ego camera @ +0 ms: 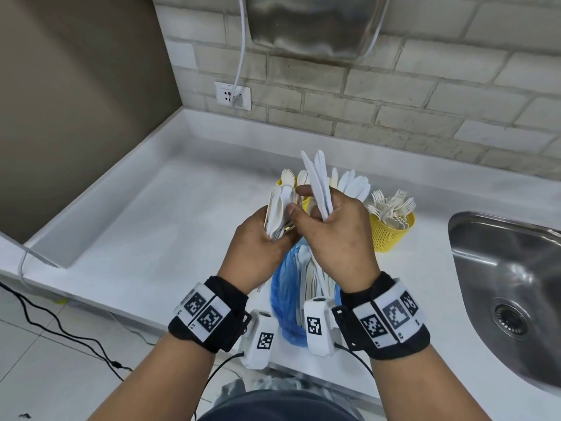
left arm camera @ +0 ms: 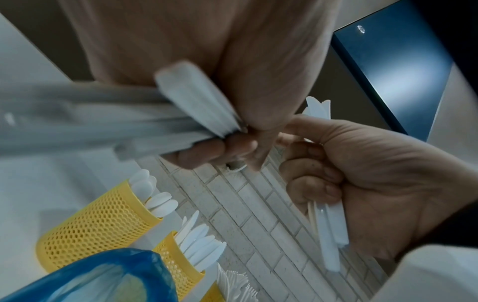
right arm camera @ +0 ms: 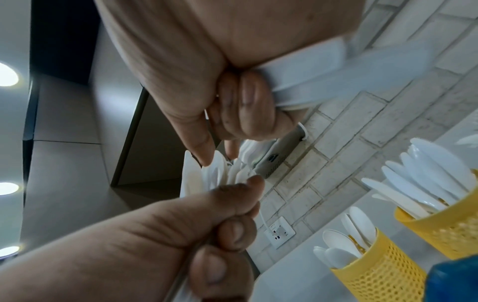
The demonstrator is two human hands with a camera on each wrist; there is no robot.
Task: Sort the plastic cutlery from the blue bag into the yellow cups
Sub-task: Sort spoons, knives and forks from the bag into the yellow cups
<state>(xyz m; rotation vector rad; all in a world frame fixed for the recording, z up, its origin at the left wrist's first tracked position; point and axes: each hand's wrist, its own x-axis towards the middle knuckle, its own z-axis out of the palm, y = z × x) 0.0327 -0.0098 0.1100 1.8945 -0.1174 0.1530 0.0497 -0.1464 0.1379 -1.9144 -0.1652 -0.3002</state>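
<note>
Over the blue bag on the counter, my left hand grips a mixed bundle of white plastic cutlery, mostly spoons. My right hand holds several white knives upright with its curled outer fingers, while its thumb and index finger pinch a piece at the top of the left bundle. More cutlery lies inside the bag. Behind my hands stand three yellow mesh cups: one with spoons, one with knives, and one with forks at the right.
A steel sink is set into the white countertop at the right. A wall socket with a plugged cable and a metal box hang on the brick wall behind. Black cables run across the floor at the left.
</note>
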